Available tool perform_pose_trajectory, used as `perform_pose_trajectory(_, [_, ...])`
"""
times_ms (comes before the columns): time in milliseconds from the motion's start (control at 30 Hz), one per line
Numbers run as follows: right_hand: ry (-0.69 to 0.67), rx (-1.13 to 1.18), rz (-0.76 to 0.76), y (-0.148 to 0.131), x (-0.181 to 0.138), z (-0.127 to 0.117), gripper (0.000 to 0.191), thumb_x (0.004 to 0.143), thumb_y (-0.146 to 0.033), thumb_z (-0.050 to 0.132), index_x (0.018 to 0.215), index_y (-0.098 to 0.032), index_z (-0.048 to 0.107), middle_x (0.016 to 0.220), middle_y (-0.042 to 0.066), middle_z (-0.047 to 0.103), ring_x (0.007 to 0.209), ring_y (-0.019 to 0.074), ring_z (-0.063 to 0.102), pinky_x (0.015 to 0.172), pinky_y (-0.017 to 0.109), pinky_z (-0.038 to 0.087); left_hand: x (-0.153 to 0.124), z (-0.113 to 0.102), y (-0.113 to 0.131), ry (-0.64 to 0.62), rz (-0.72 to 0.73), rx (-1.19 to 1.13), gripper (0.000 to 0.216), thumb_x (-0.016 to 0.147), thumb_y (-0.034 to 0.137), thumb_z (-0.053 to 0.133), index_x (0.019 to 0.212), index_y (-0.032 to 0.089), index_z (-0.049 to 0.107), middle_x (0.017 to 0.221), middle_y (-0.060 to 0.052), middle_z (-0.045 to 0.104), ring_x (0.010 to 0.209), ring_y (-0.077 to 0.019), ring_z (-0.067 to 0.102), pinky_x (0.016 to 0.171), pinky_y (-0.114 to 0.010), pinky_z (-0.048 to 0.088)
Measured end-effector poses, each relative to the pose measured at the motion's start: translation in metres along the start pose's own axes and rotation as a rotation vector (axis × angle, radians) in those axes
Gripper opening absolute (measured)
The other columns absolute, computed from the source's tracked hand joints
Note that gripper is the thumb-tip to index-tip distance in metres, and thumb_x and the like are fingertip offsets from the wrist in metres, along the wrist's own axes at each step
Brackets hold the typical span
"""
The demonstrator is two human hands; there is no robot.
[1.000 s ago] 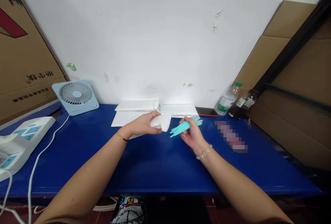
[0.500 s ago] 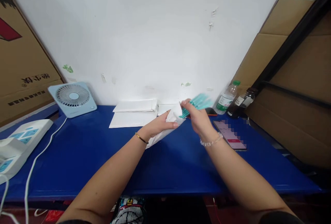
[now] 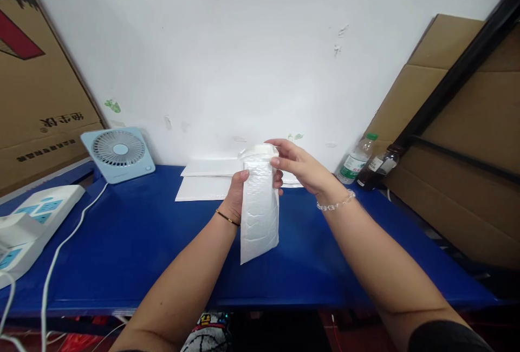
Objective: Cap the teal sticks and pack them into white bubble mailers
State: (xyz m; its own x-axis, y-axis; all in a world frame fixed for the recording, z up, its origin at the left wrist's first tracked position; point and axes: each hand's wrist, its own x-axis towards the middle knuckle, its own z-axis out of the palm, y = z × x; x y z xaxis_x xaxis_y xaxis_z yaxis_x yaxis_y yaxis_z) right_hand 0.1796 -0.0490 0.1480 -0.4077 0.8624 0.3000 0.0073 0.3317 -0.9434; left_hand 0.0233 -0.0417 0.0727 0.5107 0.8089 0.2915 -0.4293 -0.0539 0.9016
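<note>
A white padded envelope (image 3: pixel 260 211) stands nearly upright in front of me, its surface crinkled and its bottom end just above or on the table. My left hand (image 3: pixel 236 192) wraps round its middle from behind, thumb on the front and fingertips showing past the right edge. At the top right corner, my right hand (image 3: pixel 298 165) grips the envelope's upper end between thumb and fingers. Whatever is inside is hidden. Behind lie more flat white envelopes (image 3: pixel 203 188) on the blue table (image 3: pixel 162 238), partly covered by my hands.
To the left are a light blue fan (image 3: pixel 119 151) and a white power strip (image 3: pixel 44 216) with a white cable (image 3: pixel 67 238). A clear bottle (image 3: pixel 355 160) and a dark bottle (image 3: pixel 377 168) are at the back right, beside cardboard (image 3: pixel 455 178). The wall (image 3: pixel 244 59) closes the back.
The envelope has turned from slanted to nearly upright. The teal strands that my right hand held at its mouth no longer show, and that hand now grips the envelope's top. The phone is out of sight.
</note>
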Motion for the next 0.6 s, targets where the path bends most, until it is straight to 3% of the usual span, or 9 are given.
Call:
perform_pose_trajectory(67, [-0.069,0.014,0.037,0.005,0.002,0.001,0.032,0.074,-0.029,0.07,0.104,-0.018,0.061,0.068,-0.003,0.06,0.045,0.0074,0.049,0.038,0.02,0.041,-0.003,0.004,0.003,-0.055,-0.051,-0.075,0.087,0.073,0.079,0.026,0.131,0.016,0.045,0.109,-0.015,0.061,0.101,-0.0303,0.059,0.083,-0.047,0.05])
perform_pose_trajectory(167, [0.092,-0.013,0.017,0.017,0.006,-0.002,0.017,0.075,-0.03,0.068,0.085,-0.016,0.065,0.055,-0.005,0.054,0.041,0.0061,0.043,0.034,0.017,0.033,-0.008,0.004,0.004,-0.163,-0.178,-0.163,0.088,0.072,0.08,0.032,0.131,0.016,0.045,0.111,-0.016,0.062,0.104,-0.0327,0.059,0.084,-0.049,0.049])
perform_pose_trajectory(233, [0.279,-0.05,-0.072,0.025,0.009,-0.009,0.014,0.073,-0.028,0.07,0.081,-0.016,0.067,0.06,-0.004,0.057,0.049,0.0077,0.049,0.042,0.019,0.04,-0.01,-0.003,0.001,-0.217,-0.273,-0.183,0.078,0.073,0.071,0.048,0.128,0.015,0.047,0.111,-0.016,0.063,0.105,-0.0322,0.059,0.086,-0.048,0.048])
perform_pose_trajectory(333, [0.411,-0.158,-0.209,0.034,0.007,-0.025,0.017,0.075,-0.034,0.069,0.083,-0.019,0.071,0.076,0.0,0.066,0.073,0.0138,0.06,0.066,0.028,0.05,-0.012,-0.02,-0.007,-0.125,-0.417,-0.126,0.058,0.072,0.04,0.07,0.121,0.014,0.053,0.105,-0.014,0.066,0.097,-0.0264,0.063,0.087,-0.04,0.049])
perform_pose_trajectory(367, [0.375,-0.202,-0.234,0.035,0.004,-0.031,0.02,0.077,-0.038,0.067,0.086,-0.02,0.071,0.084,0.001,0.067,0.082,0.0164,0.061,0.075,0.031,0.05,-0.013,-0.026,-0.01,-0.076,-0.455,-0.12,0.054,0.072,0.033,0.072,0.119,0.013,0.054,0.102,-0.013,0.068,0.093,-0.024,0.065,0.085,-0.038,0.05])
perform_pose_trajectory(433, [0.178,-0.286,-0.258,0.036,-0.007,-0.042,0.031,0.075,-0.045,0.068,0.096,-0.023,0.071,0.104,0.005,0.066,0.101,0.0218,0.058,0.088,0.036,0.047,-0.014,-0.034,-0.016,-0.044,-0.528,-0.183,0.048,0.074,0.029,0.071,0.115,0.01,0.056,0.094,-0.012,0.069,0.082,-0.0203,0.066,0.079,-0.033,0.052])
perform_pose_trajectory(500, [-0.043,-0.362,-0.245,0.037,-0.019,-0.049,0.051,0.061,-0.044,0.08,0.108,-0.025,0.068,0.122,0.007,0.059,0.113,0.026,0.053,0.093,0.038,0.045,-0.016,-0.036,-0.022,-0.097,-0.619,-0.304,0.043,0.076,0.031,0.067,0.111,0.007,0.057,0.083,-0.01,0.069,0.071,-0.018,0.066,0.07,-0.029,0.053])
perform_pose_trajectory(533, [-0.094,-0.39,-0.227,0.039,-0.024,-0.052,0.058,0.057,-0.041,0.083,0.111,-0.026,0.067,0.124,0.007,0.058,0.114,0.0266,0.052,0.093,0.039,0.045,-0.016,-0.034,-0.025,-0.13,-0.659,-0.361,0.042,0.078,0.033,0.064,0.11,0.006,0.057,0.078,-0.009,0.068,0.066,-0.0171,0.066,0.065,-0.027,0.053])
perform_pose_trajectory(600, [-0.063,-0.409,-0.193,0.047,-0.029,-0.058,0.049,0.062,-0.039,0.081,0.107,-0.024,0.068,0.116,0.007,0.062,0.109,0.0252,0.055,0.092,0.038,0.045,-0.015,-0.028,-0.03,-0.174,-0.697,-0.449,0.043,0.084,0.038,0.055,0.112,0.005,0.057,0.071,-0.007,0.066,0.058,-0.0152,0.064,0.056,-0.024,0.052])
